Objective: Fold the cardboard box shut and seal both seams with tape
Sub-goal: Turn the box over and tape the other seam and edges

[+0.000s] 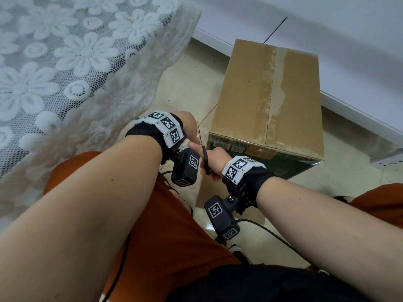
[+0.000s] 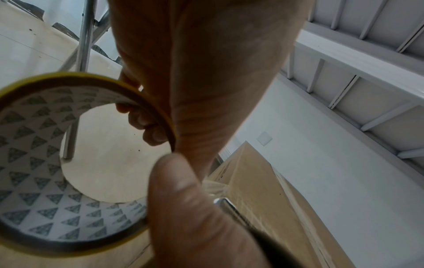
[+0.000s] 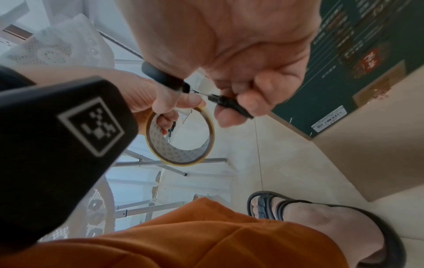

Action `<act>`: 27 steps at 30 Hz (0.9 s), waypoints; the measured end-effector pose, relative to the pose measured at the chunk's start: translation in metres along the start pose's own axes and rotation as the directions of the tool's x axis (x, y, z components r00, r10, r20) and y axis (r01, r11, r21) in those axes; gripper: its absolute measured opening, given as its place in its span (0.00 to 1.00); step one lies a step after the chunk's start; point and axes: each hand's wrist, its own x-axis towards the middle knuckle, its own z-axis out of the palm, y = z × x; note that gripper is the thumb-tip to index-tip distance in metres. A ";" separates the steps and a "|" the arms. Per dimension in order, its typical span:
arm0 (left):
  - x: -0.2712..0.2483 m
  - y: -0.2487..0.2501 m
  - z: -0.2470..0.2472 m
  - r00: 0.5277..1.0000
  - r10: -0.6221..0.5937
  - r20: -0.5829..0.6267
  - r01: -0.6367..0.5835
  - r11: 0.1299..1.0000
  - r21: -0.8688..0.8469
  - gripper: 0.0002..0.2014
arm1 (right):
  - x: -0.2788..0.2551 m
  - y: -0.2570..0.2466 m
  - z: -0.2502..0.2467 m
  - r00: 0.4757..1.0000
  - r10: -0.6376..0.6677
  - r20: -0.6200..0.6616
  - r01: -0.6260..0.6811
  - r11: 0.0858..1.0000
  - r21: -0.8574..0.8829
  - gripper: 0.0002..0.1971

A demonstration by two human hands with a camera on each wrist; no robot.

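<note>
R hand (image 1: 214,162): nearest, at 6 o'clock of the box; fingers curled thru the black loops of the scissors (image 3: 199,90), gripping them. Blades point toward 11 o'clock, at the tape strip.
L hand (image 1: 188,125): just beside R hand, at its 10 o'clock. Fingers hooked thru the core of the roll (image 3: 181,136), thumb (image 2: 181,192) pressed on the outer rim, so it pinches the roll's wall.
Strip (image 2: 215,188): clear film stretched from roll to box's near edge; blade tip (image 2: 223,202) sits right at it. Judged: cut pending, not done.
Box (image 1: 268,101): on the floor (image 1: 187,88), beyond both hands, flaps shut, long axis toward 12 o'clock. Center seam carries tape end to end, wrinkled in spots. Near end face is dark green w/ a label.
Progress: looks like top seam nearly sealed; other seam can't be seen.
Handling, tape: thin, sticky, curls on itself if slack. Keep it taut; hold roll by core + rim.
Handling, box: stiff board, prob. light; weight can't be told. Grip by bottom edges or corners, not the taped flaps.
Cloth (image 1: 65,62): white lace at 10 o'clock, well apart from box.
</note>
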 end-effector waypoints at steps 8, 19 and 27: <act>-0.001 0.002 0.000 1.000 0.011 -0.006 -0.010 0.999 0.051 0.17 | -0.001 -0.003 -0.004 1.000 -0.018 0.003 0.018 1.000 0.008 0.28; -0.008 0.007 -0.006 0.999 0.032 0.012 -0.033 0.996 0.085 0.21 | -0.002 -0.001 -0.003 1.000 -0.031 0.002 0.031 0.998 0.058 0.27; -0.010 0.006 -0.006 0.998 0.053 0.022 -0.054 0.998 0.044 0.21 | 0.002 0.002 -0.004 0.999 -0.026 0.022 0.025 0.999 0.033 0.30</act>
